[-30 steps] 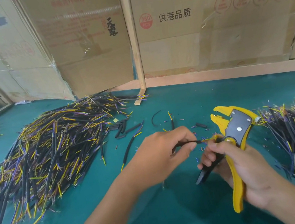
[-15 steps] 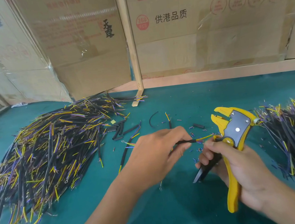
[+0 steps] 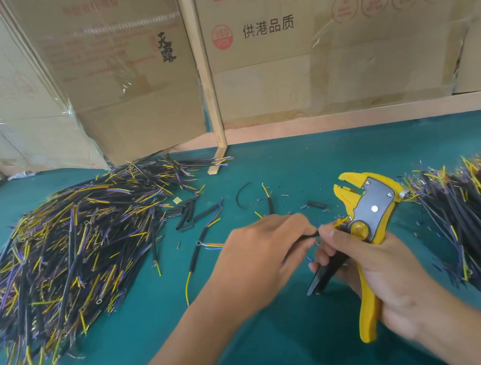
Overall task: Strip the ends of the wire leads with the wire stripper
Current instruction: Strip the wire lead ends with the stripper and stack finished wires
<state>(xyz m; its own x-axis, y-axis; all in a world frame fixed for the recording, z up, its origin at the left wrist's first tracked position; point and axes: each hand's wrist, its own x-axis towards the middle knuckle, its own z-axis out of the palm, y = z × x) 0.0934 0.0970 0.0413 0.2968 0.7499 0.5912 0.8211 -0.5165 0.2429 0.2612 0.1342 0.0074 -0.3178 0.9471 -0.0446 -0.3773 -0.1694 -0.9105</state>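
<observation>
yellow wire stripper (image 3: 365, 220) in right hand (image 3: 379, 274), left hand (image 3: 262, 259) pinching lead (image 3: 310, 236)

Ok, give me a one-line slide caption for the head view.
Left hand holds a wire lead beside the yellow wire stripper gripped in the right hand, between two wire piles.

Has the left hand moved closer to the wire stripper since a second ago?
Yes. The left hand has slid right toward the wire stripper, judged against the short black tube lying on the mat.
</observation>
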